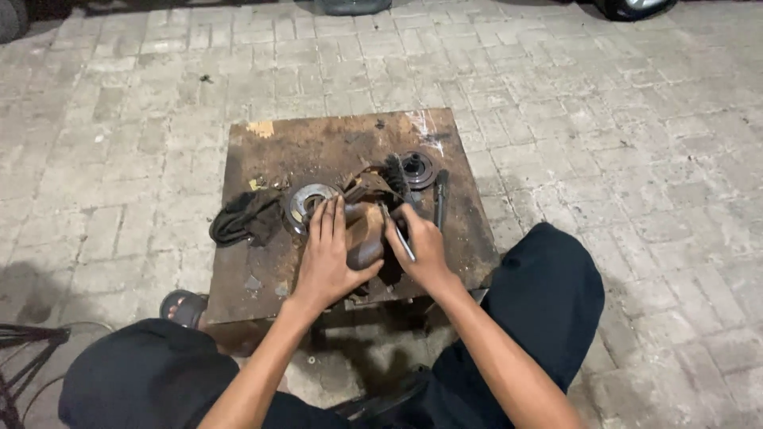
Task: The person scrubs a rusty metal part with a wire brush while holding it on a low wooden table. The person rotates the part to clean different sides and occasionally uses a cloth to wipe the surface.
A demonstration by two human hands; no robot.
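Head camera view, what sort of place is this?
Probably an outdoor vehicle repair spot: grey brick paving, a rusty metal work table with greasy machine parts, and tyres at the paving's far edge.

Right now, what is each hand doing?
Left hand: open, fingers flat on the rusty metal part.
Right hand: closed on a thin metal tool.

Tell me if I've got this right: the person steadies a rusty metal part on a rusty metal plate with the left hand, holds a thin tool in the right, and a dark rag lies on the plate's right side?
Not quite. The head view shows the dark rag on the left side of the rusty metal plate, beside the left hand. The rest holds: that hand steadies the rusty metal part, and the right hand holds a thin tool.
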